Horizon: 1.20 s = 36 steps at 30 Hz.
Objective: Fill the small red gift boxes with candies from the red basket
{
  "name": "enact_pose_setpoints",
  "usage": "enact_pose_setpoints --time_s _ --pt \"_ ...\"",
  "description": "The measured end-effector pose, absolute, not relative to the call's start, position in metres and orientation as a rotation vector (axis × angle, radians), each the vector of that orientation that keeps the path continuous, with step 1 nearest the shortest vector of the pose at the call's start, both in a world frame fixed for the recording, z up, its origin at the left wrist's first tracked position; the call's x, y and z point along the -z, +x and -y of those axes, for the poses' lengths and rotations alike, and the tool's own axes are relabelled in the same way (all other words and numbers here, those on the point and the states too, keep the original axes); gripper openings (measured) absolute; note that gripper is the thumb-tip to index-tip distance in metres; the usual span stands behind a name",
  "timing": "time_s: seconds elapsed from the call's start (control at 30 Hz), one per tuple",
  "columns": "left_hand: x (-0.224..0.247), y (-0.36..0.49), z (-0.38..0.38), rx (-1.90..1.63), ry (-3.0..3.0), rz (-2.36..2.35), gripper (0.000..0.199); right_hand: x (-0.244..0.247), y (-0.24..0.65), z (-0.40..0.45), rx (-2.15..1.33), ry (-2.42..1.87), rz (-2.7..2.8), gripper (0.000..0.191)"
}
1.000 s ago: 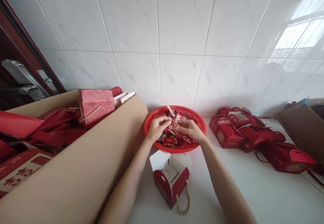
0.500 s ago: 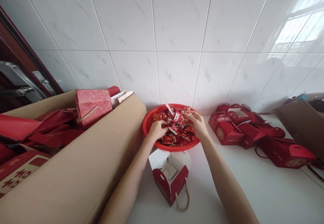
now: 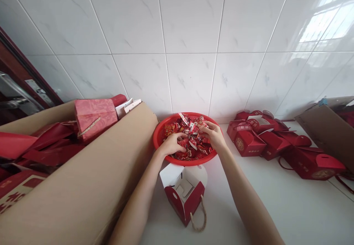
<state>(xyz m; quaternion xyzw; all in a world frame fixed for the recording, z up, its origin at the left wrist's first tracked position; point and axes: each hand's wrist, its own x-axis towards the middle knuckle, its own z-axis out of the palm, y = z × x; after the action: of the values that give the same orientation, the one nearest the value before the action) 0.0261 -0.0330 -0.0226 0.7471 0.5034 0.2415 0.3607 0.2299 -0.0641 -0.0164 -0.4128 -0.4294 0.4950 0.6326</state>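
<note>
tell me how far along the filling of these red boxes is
The folded-up red boxes on the right look done, though their contents are hidden. In hand: the left hand and right hand are among wrapped packets in the basket. Left: the open box shows no packets inside, so filling it seems not yet begun.

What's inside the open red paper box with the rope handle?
Inside the open red cardboard box, only white inner walls and folded white flaps show; the front walls hide part of the bottom.
</note>
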Motion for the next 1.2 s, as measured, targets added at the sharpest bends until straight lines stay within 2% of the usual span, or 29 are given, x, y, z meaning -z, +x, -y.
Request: enact_pose_setpoints --time_s 0.4,0.53,0.63,0.73,1.07,1.2 --pt "0.016 0.026 0.039 -0.818 1.708 -1.154 0.052 0.019 0.23 0.065 -1.106 -0.933 1.016 0.041" --pt "0.017 0.028 0.04 -0.822 1.676 -1.166 0.042 0.015 0.229 0.07 -1.129 -0.926 1.114 0.044" --pt "0.019 0.028 0.038 -0.861 1.665 -1.174 0.037 0.013 0.228 0.072 -1.146 -0.928 1.192 0.043" --pt "0.023 0.027 0.034 -0.872 1.638 -1.19 0.04 0.015 0.228 0.07 -1.12 -0.934 1.169 0.041" --pt "0.017 0.028 0.038 -0.625 1.774 -1.131 0.035 0.021 0.23 0.064 -1.119 -0.952 1.035 0.041" --pt "0.016 0.029 0.038 -0.649 1.769 -1.169 0.037 0.023 0.232 0.06 -1.023 -0.893 0.902 0.035"
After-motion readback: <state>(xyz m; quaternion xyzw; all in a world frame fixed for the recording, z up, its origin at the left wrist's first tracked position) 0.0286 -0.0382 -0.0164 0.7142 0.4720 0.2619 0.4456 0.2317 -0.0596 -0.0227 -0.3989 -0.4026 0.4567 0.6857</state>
